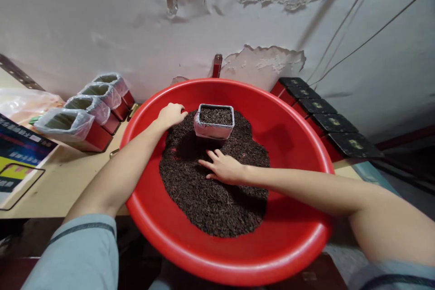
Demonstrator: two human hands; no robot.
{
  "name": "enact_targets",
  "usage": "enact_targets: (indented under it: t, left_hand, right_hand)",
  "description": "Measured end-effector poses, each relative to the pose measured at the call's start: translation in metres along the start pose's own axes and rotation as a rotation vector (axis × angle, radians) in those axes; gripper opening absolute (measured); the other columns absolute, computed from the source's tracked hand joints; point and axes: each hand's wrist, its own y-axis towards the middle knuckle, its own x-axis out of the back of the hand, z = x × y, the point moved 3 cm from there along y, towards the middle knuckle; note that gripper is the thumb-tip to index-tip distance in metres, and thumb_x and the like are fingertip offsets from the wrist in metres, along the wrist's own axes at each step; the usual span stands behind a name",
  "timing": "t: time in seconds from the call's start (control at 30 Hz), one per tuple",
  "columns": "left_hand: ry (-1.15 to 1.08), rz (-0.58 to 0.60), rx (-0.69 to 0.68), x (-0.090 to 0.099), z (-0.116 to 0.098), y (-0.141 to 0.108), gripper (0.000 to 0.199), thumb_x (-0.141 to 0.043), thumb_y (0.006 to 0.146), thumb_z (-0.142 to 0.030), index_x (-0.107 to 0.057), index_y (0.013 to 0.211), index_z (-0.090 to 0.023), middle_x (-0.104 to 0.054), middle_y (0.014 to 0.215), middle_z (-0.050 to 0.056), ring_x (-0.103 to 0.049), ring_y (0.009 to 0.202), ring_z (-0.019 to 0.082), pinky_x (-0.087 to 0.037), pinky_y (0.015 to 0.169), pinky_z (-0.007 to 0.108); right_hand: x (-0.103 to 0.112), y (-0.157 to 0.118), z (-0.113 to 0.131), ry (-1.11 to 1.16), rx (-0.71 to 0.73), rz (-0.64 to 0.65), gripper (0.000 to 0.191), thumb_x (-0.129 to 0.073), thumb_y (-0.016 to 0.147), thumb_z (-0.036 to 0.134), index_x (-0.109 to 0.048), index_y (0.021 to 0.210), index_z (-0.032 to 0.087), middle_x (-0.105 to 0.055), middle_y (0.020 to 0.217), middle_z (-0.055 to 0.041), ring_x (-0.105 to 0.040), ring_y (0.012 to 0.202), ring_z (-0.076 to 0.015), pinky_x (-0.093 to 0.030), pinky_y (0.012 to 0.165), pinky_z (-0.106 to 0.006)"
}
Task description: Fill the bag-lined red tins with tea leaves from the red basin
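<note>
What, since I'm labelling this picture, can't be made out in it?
In the head view:
Underside of the filled box: turned away from the camera.
Palm of the left hand: hidden behind its back.
Bottoms of the lined boxes: hidden by their walls.
Inside of the right-hand boxes: covered by black lids.
Rest of the printed sheet: cut off by the left edge.

Reads moderately bright, sinking into gloom at three o'clock. Glints off the wide round red plastic tub [224,274] at four o'clock. Falls into soft shadow on the dark-brown shredded heap [210,215] at five o'clock. Stretches toward the edges, wide-angle fashion.
</note>
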Motion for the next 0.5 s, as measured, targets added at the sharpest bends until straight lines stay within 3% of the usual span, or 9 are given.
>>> enact_targets:
  t: [0.1,0.2,0.27,0.37,0.5]
  left_hand:
    - [0.057,0.062,-0.008,-0.001,0.001,-0.001,0.038,-0.06,0.09,-0.039,-0.08,0.114,-0.017,-0.08,0.113,0.013,-0.074,0.104,0.029,-0.056,0.103,0.045]
    - [0.074,0.136,0.022,0.005,-0.009,-0.004,0.039,-0.056,0.094,-0.037,-0.079,0.12,-0.019,-0.078,0.122,0.011,-0.072,0.113,0.027,-0.054,0.105,0.037]
    - [0.073,0.181,0.066,0.011,-0.019,-0.007,0.038,-0.054,0.096,-0.036,-0.079,0.12,-0.02,-0.077,0.125,0.011,-0.071,0.117,0.026,-0.053,0.105,0.033]
    - [-0.018,0.275,0.173,0.015,-0.033,-0.012,0.039,-0.05,0.1,-0.037,-0.079,0.114,-0.015,-0.078,0.12,0.014,-0.073,0.113,0.027,-0.054,0.101,0.031]
    - [-0.463,0.47,0.392,0.01,-0.045,-0.019,0.064,-0.023,0.109,-0.051,-0.065,0.134,-0.01,-0.077,0.119,0.021,-0.077,0.097,0.026,-0.06,0.082,0.034]
  right_hand:
    - [-0.022,0.003,0.008,0.028,0.054,0.126,0.023,-0.06,0.098,0.031,-0.081,0.108,0.028,-0.072,0.122,-0.0144,-0.069,0.104,-0.0326,-0.063,0.066,-0.04]
    - [-0.008,0.006,0.005,0.101,0.104,0.209,0.025,-0.057,0.097,0.016,-0.081,0.093,0.021,-0.074,0.103,-0.0117,-0.068,0.083,-0.0222,-0.059,0.064,-0.034]
    - [0.016,0.007,0.001,0.178,0.124,0.192,0.023,-0.059,0.096,0.015,-0.082,0.095,0.019,-0.075,0.098,-0.0089,-0.066,0.075,-0.0165,-0.057,0.067,-0.031]
    - [0.068,0.01,-0.011,0.375,0.134,0.009,0.019,-0.064,0.097,0.019,-0.083,0.097,0.02,-0.076,0.1,-0.0081,-0.07,0.083,-0.0157,-0.058,0.08,-0.03]
    - [0.134,0.027,-0.039,0.406,0.047,-0.281,0.014,-0.071,0.094,0.025,-0.084,0.097,0.023,-0.078,0.1,-0.0068,-0.072,0.086,-0.0183,-0.059,0.087,-0.034]
